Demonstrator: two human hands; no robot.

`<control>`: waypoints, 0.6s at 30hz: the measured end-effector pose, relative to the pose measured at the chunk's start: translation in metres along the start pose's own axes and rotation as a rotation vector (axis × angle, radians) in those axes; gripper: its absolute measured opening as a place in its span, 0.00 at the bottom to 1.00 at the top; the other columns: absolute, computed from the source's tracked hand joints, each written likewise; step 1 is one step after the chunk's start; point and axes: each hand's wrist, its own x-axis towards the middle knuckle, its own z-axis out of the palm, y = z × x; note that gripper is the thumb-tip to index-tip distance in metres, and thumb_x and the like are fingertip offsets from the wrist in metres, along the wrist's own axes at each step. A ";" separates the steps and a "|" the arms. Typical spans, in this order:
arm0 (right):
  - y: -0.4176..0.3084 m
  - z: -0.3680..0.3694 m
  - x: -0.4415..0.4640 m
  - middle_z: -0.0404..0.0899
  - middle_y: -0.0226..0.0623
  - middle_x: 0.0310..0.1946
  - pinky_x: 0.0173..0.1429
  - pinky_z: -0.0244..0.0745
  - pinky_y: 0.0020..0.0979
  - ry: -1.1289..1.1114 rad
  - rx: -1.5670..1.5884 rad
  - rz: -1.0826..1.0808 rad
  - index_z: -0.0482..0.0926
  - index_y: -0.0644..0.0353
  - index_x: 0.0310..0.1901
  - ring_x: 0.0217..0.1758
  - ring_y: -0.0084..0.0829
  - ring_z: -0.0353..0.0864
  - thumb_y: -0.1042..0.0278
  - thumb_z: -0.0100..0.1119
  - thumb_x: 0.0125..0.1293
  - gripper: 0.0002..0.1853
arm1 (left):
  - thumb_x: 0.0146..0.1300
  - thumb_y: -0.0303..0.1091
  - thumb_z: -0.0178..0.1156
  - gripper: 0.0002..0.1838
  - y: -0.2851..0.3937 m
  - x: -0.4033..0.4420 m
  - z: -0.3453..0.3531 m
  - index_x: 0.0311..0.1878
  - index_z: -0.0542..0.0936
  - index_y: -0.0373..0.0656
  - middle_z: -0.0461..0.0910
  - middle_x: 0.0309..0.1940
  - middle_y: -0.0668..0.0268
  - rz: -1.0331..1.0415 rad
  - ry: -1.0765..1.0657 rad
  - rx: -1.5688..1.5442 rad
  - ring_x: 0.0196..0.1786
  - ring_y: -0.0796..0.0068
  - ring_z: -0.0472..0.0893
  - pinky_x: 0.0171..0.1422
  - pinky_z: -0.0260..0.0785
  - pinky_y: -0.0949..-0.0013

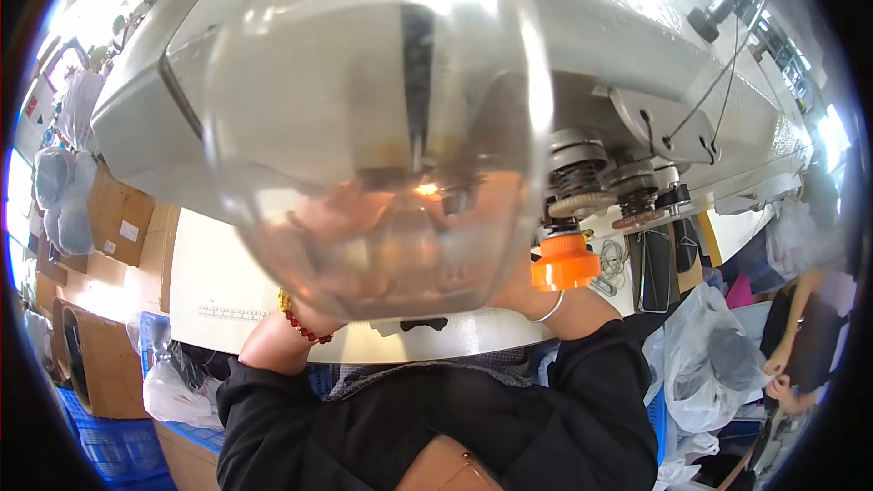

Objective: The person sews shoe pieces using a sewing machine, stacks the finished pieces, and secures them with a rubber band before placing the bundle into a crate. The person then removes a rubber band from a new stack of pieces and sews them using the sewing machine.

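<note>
A sewing machine (600, 0) fills the upper view, and a clear curved shield (382, 291) hangs before its needle area, blurring what lies behind. Through the shield, my left hand (341, 211) shows left of the lit needle area. On that wrist is a red and yellow bead bracelet (305, 325). My right hand (505, 218) is to the right of the needle, partly behind the shield, with a pale bangle (549, 307) on the wrist. The fingers of both hands are smeared, and whatever they touch is hidden. A small black piece (424, 324) lies on the pale worktable (209, 264).
An orange knob (566, 264) and tension discs (582, 173) jut out above my right forearm. A dark phone (655, 268) lies at the right. Cardboard boxes (118, 214) and blue crates (114, 441) stand left. At far right, another person's hands (780, 382) touch a plastic bag (705, 355).
</note>
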 end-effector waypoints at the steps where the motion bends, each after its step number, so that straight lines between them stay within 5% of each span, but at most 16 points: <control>1: 0.000 0.000 0.000 0.84 0.24 0.39 0.41 0.80 0.33 -0.009 -0.024 0.004 0.84 0.47 0.41 0.40 0.29 0.85 0.70 0.63 0.50 0.14 | 0.47 0.26 0.68 0.08 -0.003 -0.002 0.002 0.34 0.84 0.42 0.80 0.30 0.63 -0.021 0.015 -0.051 0.32 0.62 0.80 0.37 0.72 0.59; 9: 0.008 0.014 -0.030 0.82 0.25 0.42 0.42 0.79 0.34 -0.107 -0.193 -0.017 0.81 0.50 0.47 0.43 0.25 0.83 0.71 0.59 0.55 0.16 | 0.51 0.27 0.69 0.05 0.004 0.000 -0.001 0.31 0.83 0.40 0.79 0.32 0.61 -0.167 0.001 -0.129 0.32 0.59 0.81 0.37 0.71 0.58; 11: 0.016 0.025 -0.046 0.81 0.27 0.43 0.43 0.79 0.31 -0.178 -0.579 -0.195 0.79 0.51 0.49 0.44 0.22 0.82 0.73 0.55 0.60 0.15 | 0.51 0.27 0.69 0.04 0.008 0.005 0.001 0.28 0.83 0.41 0.78 0.29 0.63 -0.162 0.101 -0.162 0.28 0.60 0.80 0.33 0.71 0.60; 15: 0.015 0.021 -0.044 0.81 0.27 0.43 0.43 0.79 0.30 -0.186 -0.655 -0.208 0.78 0.51 0.50 0.44 0.21 0.82 0.73 0.55 0.61 0.15 | 0.52 0.27 0.68 0.03 0.009 0.004 0.000 0.29 0.83 0.42 0.78 0.27 0.64 -0.221 0.076 -0.110 0.24 0.62 0.79 0.28 0.69 0.62; 18: 0.012 0.018 -0.039 0.80 0.27 0.44 0.42 0.79 0.30 -0.188 -0.730 -0.215 0.78 0.51 0.50 0.44 0.21 0.81 0.73 0.54 0.61 0.15 | 0.53 0.29 0.68 0.11 0.006 0.004 -0.005 0.39 0.81 0.37 0.81 0.31 0.62 -0.155 -0.066 0.006 0.26 0.60 0.80 0.27 0.72 0.64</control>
